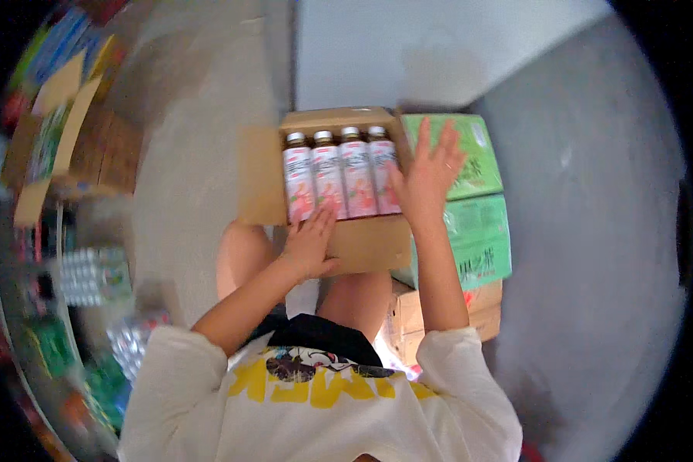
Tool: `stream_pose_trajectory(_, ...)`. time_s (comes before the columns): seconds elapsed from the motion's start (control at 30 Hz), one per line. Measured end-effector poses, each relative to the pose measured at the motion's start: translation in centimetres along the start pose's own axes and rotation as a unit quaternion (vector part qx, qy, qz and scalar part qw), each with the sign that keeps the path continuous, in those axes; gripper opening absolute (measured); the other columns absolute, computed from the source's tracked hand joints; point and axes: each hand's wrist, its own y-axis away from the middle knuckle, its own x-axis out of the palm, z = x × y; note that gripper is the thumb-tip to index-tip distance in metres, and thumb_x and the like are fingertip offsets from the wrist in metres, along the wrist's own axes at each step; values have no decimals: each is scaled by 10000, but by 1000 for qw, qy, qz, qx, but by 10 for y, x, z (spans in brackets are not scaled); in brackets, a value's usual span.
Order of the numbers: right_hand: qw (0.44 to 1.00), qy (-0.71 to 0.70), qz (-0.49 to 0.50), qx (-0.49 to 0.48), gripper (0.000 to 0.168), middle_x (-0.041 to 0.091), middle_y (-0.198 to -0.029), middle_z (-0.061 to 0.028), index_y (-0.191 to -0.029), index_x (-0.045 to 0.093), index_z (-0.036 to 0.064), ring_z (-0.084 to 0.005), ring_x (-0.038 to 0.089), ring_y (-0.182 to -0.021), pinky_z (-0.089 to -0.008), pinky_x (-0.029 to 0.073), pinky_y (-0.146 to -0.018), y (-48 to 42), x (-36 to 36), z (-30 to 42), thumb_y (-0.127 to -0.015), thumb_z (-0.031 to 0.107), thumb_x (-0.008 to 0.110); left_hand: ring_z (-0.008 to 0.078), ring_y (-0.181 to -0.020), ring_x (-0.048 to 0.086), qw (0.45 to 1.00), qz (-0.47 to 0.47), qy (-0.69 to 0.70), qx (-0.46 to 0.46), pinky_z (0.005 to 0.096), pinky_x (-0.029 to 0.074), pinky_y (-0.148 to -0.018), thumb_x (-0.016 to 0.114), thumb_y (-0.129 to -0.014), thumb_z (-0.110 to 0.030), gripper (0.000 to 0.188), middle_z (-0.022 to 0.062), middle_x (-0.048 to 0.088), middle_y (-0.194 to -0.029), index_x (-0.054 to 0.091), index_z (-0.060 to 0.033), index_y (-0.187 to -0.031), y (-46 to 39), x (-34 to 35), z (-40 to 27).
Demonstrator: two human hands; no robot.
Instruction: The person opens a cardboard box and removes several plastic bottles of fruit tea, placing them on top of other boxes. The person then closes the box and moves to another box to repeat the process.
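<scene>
An open cardboard box (369, 245) stands before my knees, its flaps folded outward. Inside lie bottles with white caps and pink labels; four caps would be too fine a tally, so several drink bottles (356, 173) show side by side. My left hand (312, 242) rests at the near edge of the box, fingertips over the bottles' lower ends, thumb on the near flap. Over the box's right side my right hand (430, 179) is spread, its thumb by the rightmost bottle and its fingers above a green carton (478, 156). Neither hand grips anything.
A second green carton (479, 242) and brown boxes (488, 303) are stacked at the right by a grey wall (583, 231). A white panel (358, 52) rises behind the box. At the left stand another open carton (86, 144), a pack of cans (95, 276) and blurred shelved goods.
</scene>
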Motion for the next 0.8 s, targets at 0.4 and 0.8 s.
stream_pose_trajectory(0.4, 960, -35, 242, 134, 521, 338, -1344, -315, -1267, 443, -41, -462, 376, -1208, -533, 278, -1009, 38, 135, 104, -800, 180, 502, 347, -1341, 221, 992, 61, 4, 109, 512, 199, -1056, 626, -763, -392, 869, 213, 191, -1462, 199, 16, -1400, -7, -57, 75)
stream_pose_trajectory(0.8, 883, -457, 43, 100, 255, 595, -987, -115, -992, 629, 95, -307, 555, -968, -410, 468, -805, 65, 40, 51, -757, 172, 564, 361, -1325, 247, 985, 97, -48, 131, 448, 202, -1073, 582, -821, -369, 784, 234, 222, -1442, 221, 36, -1387, -11, -79, 103)
